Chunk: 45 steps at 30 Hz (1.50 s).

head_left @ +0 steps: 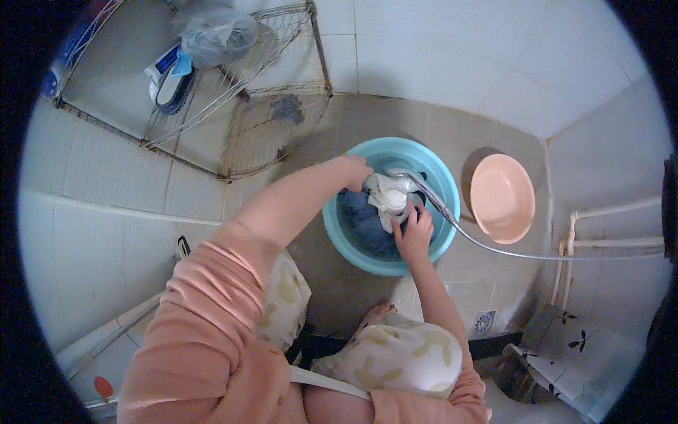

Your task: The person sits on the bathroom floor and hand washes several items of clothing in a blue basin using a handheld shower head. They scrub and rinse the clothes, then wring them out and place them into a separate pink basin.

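Note:
A light-blue plastic basin stands on the floor in front of me. Dark blue clothing lies inside it, bunched up. On top of that is a crumpled white cloth. My left hand is closed on the cloth's upper left side, its fingertips partly hidden. From the lower right, my right hand grips the cloth's other edge between thumb and fingers. A chrome shower head rests across the basin's right rim, its face over the cloth.
A peach oval basin sits on the floor to the right. The shower hose runs rightward past pale pipes. A rusty wire rack at the upper left carries a brush and a plastic bag. A floor drain lies lower right.

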Available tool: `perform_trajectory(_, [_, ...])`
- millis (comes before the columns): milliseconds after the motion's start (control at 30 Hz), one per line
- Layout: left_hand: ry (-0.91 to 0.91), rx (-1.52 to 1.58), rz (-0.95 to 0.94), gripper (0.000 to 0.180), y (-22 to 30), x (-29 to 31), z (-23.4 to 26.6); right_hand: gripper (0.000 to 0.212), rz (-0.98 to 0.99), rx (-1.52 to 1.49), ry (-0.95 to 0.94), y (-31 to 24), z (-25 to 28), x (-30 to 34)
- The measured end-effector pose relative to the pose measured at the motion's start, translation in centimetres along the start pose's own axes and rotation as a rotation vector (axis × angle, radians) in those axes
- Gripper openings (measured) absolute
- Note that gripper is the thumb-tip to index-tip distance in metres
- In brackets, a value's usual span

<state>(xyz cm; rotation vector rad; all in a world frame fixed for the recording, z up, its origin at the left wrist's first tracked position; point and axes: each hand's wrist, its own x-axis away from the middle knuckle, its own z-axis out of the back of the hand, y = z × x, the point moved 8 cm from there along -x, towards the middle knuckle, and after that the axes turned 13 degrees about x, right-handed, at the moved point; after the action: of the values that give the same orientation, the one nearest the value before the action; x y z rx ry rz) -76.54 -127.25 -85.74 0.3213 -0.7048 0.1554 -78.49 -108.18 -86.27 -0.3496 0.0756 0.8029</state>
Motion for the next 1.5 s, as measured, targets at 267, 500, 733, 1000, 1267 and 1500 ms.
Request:
perform_trajectory(267, [-0.214, 0.139, 0.039, 0.104, 3.6, 0.0, -3.9, 0.072, -0.083, 0.238, -0.192, 1.2, -3.8, 1.0])
perform_trajectory(500, [-0.186, 0.308, 0.142, 0.107, 2.9, -1.1, -6.0, 0.053, -0.059, 0.295, -0.235, 1.4, -3.9, 0.1])
perform_trajectory(733, [0.212, 0.617, 0.377, 0.081, 2.9, -3.2, -6.7, 0.051, -0.092, 0.347, -0.357, 2.7, -5.9, -1.2])
perform_trajectory(1000, [0.765, 0.341, 0.217, 0.070, 3.8, -1.0, -7.5, 0.060, -0.155, 0.256, -0.362, 3.0, -8.0, -0.6])
perform_trajectory(1267, [0.839, 0.366, 0.135, 0.065, 3.5, -1.2, -7.8, 0.068, -0.157, 0.307, -0.428, 2.6, -7.8, -1.4])
perform_trajectory(1500, [0.875, 0.386, 0.088, 0.059, 2.8, -2.0, -8.0, 0.073, -0.186, 0.250, -0.476, 3.1, -8.6, -1.9])
